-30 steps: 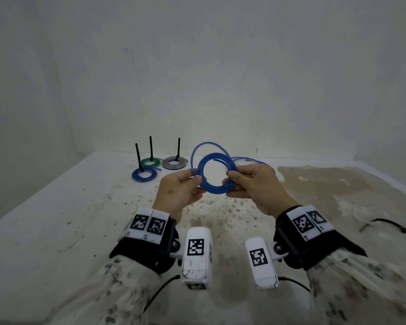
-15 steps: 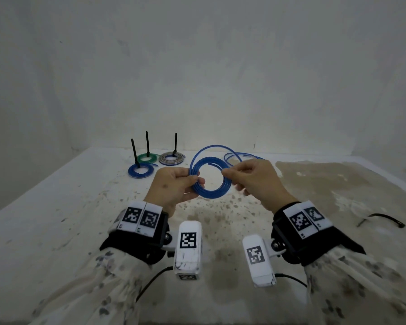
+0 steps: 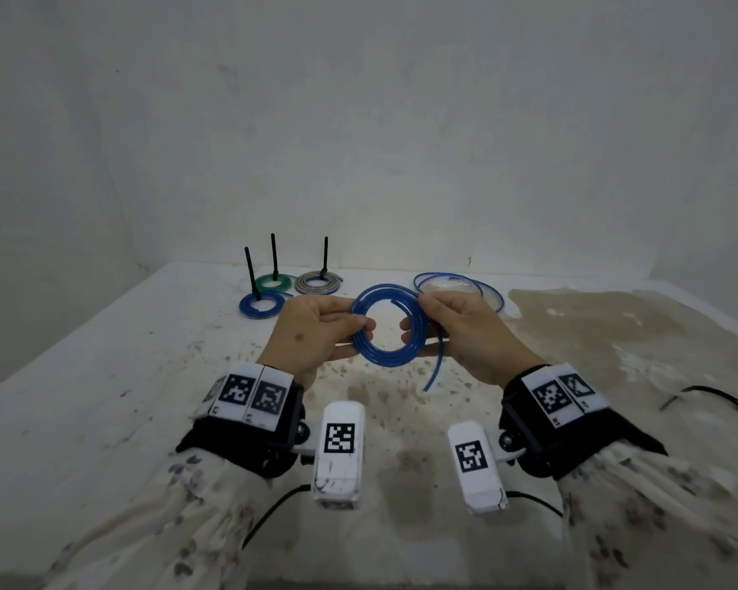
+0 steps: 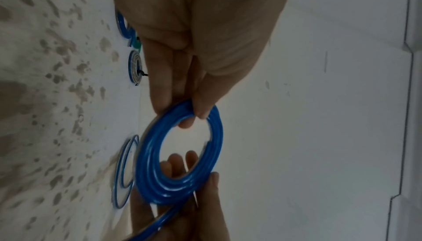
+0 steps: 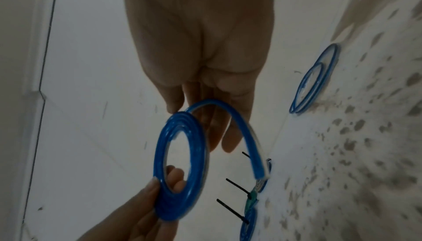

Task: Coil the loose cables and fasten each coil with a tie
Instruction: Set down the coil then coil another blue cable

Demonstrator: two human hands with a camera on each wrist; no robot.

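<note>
A blue cable wound into a small coil (image 3: 386,358) hangs in the air between both hands. My left hand (image 3: 361,330) pinches its left side between thumb and fingers, as the left wrist view shows: left hand (image 4: 182,111), coil (image 4: 173,187). My right hand (image 3: 418,317) holds the right side, where a short free tail (image 3: 437,368) drops down. In the right wrist view the right hand (image 5: 200,118) grips the coil (image 5: 175,207), with the tail (image 5: 248,136) curving off it. A loose black tie (image 3: 708,398) lies on the table to the right.
A second blue cable (image 3: 461,287) lies in loose loops on the stained white table (image 3: 103,398), behind my right hand. Three tied coils sit at the back left, blue (image 3: 261,304), green (image 3: 275,283) and grey (image 3: 318,283), each with a black tie sticking up. Walls close the back and sides.
The wide outer loop above the coil has been wound in, so the coil is compact and only a short tail hangs below my right hand. Both hands kept hold.
</note>
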